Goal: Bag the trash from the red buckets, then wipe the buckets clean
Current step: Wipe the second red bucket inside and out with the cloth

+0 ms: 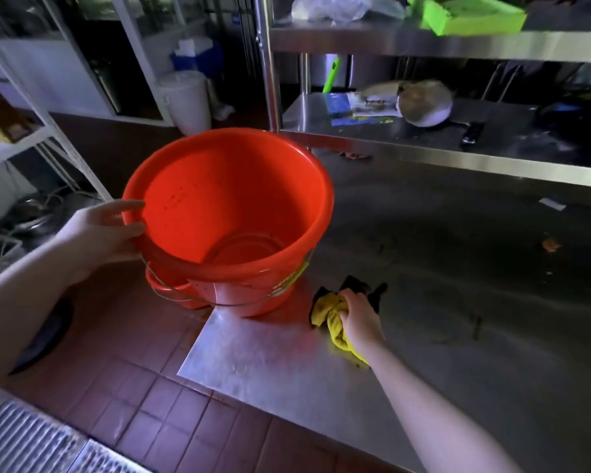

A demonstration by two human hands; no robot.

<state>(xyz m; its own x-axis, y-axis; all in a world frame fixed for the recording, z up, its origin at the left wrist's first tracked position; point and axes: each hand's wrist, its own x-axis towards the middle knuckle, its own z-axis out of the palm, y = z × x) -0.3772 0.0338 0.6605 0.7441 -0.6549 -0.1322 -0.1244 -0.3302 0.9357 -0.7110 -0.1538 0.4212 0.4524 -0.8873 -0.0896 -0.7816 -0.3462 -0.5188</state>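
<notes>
Holding the centre of the view, the red bucket point(226, 206) stands at the near-left corner of the steel table point(280, 367), seated in a second red bucket point(171, 291) whose rim shows below it; its wire handle point(185, 298) hangs down. The inside looks bare of trash, so bagging seems done for this one, though the lower bucket's inside is hidden. The left hand point(99, 233) holds the left rim, two digits apart and reaching over the edge; the other fingers cannot be made out. Just right of the buckets, the right hand point(359, 319) curls tightly round a bunched yellow cloth point(331, 322) lying on the table; wiping likely remains. Scraps litter the table beyond; a steel shelf point(423, 138) stands behind.
</notes>
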